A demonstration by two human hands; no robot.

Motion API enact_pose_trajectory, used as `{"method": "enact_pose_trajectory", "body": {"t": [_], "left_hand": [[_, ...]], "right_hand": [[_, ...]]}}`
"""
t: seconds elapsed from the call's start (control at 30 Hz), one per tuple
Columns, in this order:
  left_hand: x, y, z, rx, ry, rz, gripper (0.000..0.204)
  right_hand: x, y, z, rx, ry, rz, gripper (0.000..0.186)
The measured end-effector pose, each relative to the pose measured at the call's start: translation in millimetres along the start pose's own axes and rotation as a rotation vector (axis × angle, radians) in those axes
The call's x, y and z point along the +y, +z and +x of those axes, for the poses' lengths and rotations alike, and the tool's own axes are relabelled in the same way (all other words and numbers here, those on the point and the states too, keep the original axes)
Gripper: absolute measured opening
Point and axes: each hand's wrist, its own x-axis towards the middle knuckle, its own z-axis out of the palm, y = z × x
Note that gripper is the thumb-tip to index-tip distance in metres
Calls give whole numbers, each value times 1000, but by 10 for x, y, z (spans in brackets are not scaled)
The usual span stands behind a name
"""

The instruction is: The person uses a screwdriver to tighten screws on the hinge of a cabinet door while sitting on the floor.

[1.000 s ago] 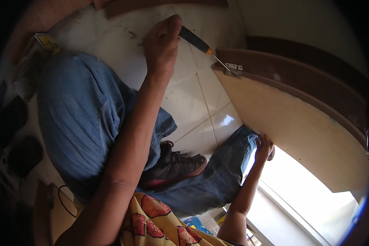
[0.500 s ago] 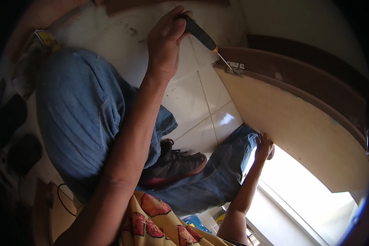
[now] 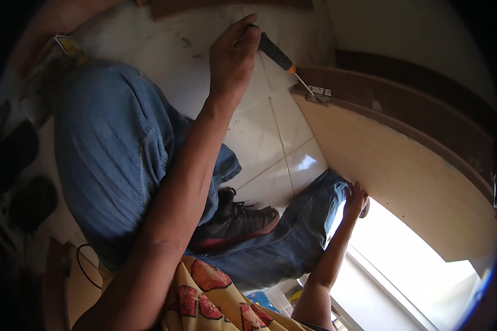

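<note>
My left hand [image 3: 233,62] is closed round the butt end of a screwdriver [image 3: 276,53] with a dark handle and a thin metal shaft. The shaft slants down to the right, and its tip meets a small metal hinge [image 3: 318,94] at the near corner of a wooden panel [image 3: 397,171]. The panel has a pale face and a brown edge. At its lower edge my right hand [image 3: 354,201] grips the wood, with the fingers partly hidden and the knee of my jeans close beside it.
My bent leg in blue jeans [image 3: 110,149] and a dark shoe [image 3: 234,220] take up the middle, over pale floor tiles [image 3: 259,132]. Black sandals [image 3: 33,204] lie at the left. A brown board [image 3: 226,7] crosses the far side. Bright light comes from the lower right.
My left hand has shifted slightly right, and its fingers have turned on the screwdriver's handle. The tip stays at the hinge. My right hand keeps its place on the panel.
</note>
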Motion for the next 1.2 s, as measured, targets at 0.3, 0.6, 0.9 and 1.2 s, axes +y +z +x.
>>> {"method": "enact_pose_trajectory", "body": {"t": [0.3, 0.6, 0.9, 1.2], "left_hand": [[-43, -83, -25, 78, -12, -100, 36], [-15, -114, -53, 103, -121, 429, 42], [-148, -91, -94, 128, -1, 412, 48], [-120, -48, -94, 94, 3, 37, 45]], "right_hand": [[-1, 26, 29, 7, 0, 13, 50], [-10, 21, 24, 24, 24, 17, 47], [20, -16, 18, 27, 28, 26, 50], [3, 34, -13, 21, 22, 9, 54]]}}
